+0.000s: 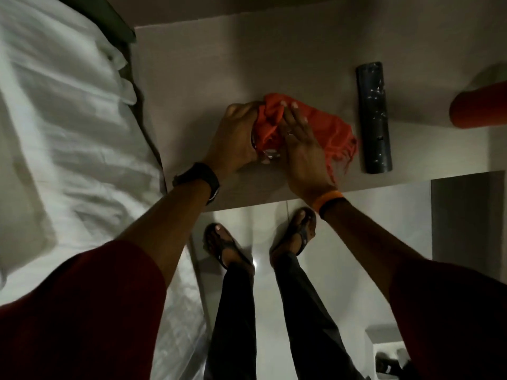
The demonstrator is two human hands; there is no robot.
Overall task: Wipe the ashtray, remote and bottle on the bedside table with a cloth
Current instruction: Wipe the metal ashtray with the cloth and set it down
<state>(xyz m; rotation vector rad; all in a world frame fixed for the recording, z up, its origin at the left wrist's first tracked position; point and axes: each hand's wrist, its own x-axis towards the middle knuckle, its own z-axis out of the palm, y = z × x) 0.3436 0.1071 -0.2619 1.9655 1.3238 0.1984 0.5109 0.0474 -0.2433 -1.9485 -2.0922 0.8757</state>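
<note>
On the bedside table [208,67] my left hand [236,138] grips a glass ashtray [267,154]; only a shiny bit of its rim shows between my hands. An orange cloth [329,127] is stuffed into the ashtray and spills to the right. My right hand [299,144] presses on the cloth with the fingers stretched flat. A black remote [373,116] lies lengthwise just right of the cloth. At the far right edge stands an orange bottle [480,108], partly cut off by the frame.
A bed with white sheets [68,133] runs along the left, close against the table. My sandalled feet [260,237] stand on the pale tiled floor in front of the table. A grey panel [466,215] sits below the table at right.
</note>
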